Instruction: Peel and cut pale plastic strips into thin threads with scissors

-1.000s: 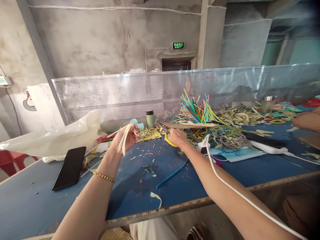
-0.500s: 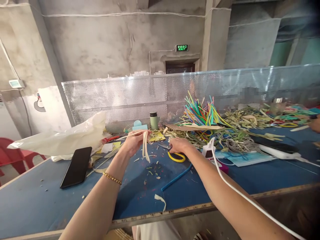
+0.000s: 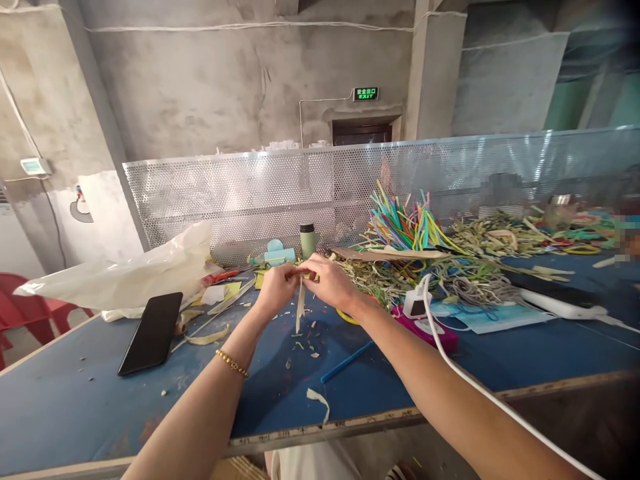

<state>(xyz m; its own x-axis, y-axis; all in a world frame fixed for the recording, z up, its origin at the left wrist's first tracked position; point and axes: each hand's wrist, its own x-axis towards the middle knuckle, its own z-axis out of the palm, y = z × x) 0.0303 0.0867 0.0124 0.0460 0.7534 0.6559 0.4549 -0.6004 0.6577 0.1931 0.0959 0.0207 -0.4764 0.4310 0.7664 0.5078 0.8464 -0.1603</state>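
Note:
Both my hands meet over the blue table, in front of the green bottle. My left hand [image 3: 276, 288] is closed on the top of a pale, flat, husk-like strip [image 3: 300, 313], whose end hangs down below the fingers. My right hand [image 3: 327, 280] pinches at the same spot, its fingertips against those of the left; the exact grip is hidden by the fingers. Under my right wrist lie scissors with yellow handles [image 3: 346, 317], mostly covered by the hand and forearm. Small pale scraps [image 3: 315, 355] and a curled pale strip [image 3: 319, 398] lie on the table below.
A black phone [image 3: 151, 333] and a plastic bag [image 3: 135, 273] lie left. Behind stand a green bottle [image 3: 309, 241] and a bundle of coloured stems [image 3: 405, 223]. On the right are dried leaves [image 3: 483, 240], a white charger [image 3: 417, 302] with its cable, and a blue mask [image 3: 500, 317].
My right hand has left the scissors and moved left to join my left hand at the strip. My left hand has shifted slightly right, and the hanging strip now looks narrower.

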